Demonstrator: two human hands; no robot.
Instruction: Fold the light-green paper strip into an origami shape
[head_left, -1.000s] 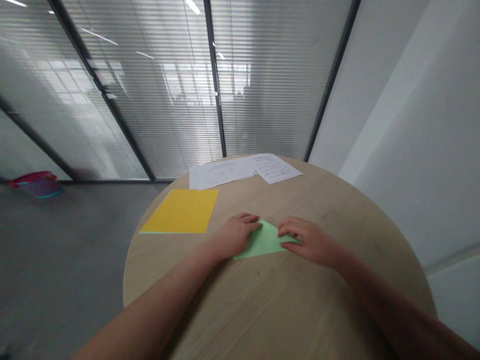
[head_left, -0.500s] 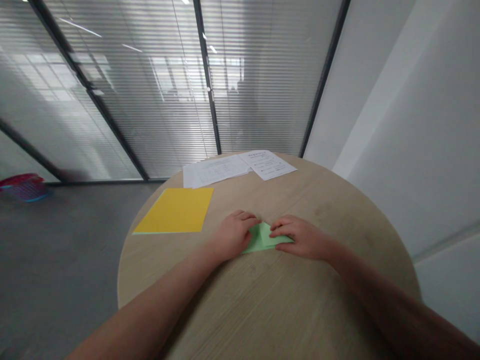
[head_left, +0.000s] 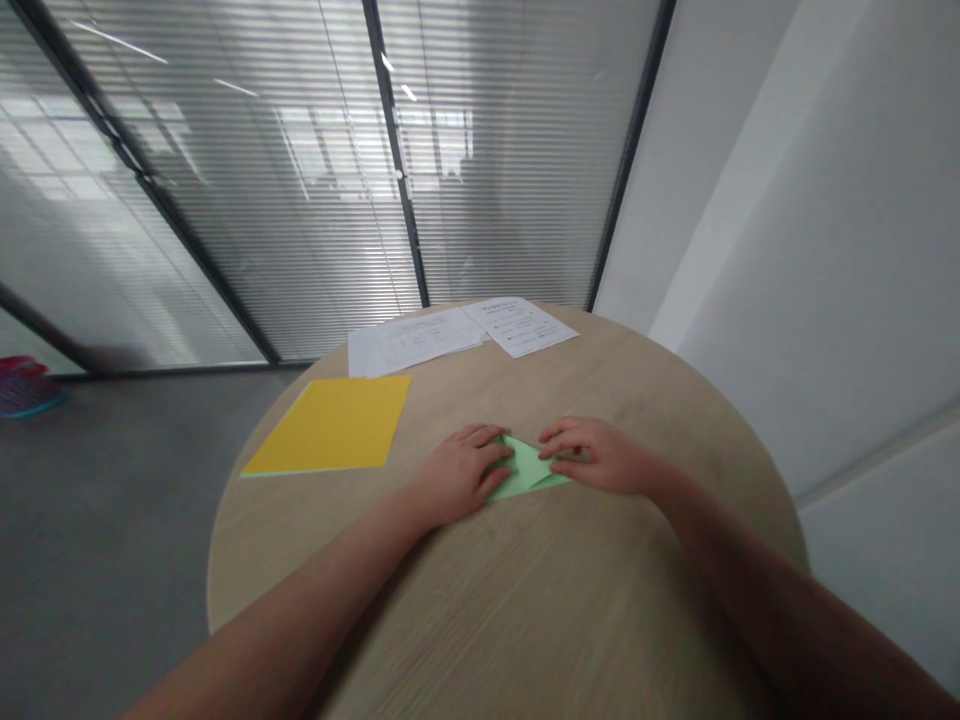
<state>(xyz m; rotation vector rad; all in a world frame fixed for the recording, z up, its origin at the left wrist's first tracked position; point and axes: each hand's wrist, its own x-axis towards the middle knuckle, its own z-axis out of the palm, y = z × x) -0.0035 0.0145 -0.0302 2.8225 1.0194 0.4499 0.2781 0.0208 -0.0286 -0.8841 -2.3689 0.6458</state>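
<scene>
A folded sheet of light green paper (head_left: 529,470) lies on the wooden table between my hands. My left hand (head_left: 469,468) rests over its left part, fingers spread and pressing it down from above. At the upper right edge of the paper is my right hand (head_left: 596,455), its fingers curved and apart, with a gap between thumb and fingers. Whether the right fingertips touch the paper I cannot tell. The paper's left end is hidden under my left hand.
A stack of yellow paper (head_left: 330,425) with a green edge lies on the left of the round table (head_left: 480,620). Printed white sheets (head_left: 420,338) lie at its far side. A red and blue basket (head_left: 28,388) stands on the floor, far left.
My left fingers have spread flatter over the green paper. My right hand has loosened from the paper's right end and its fingers have risen slightly. The view has shifted a little to the right.
</scene>
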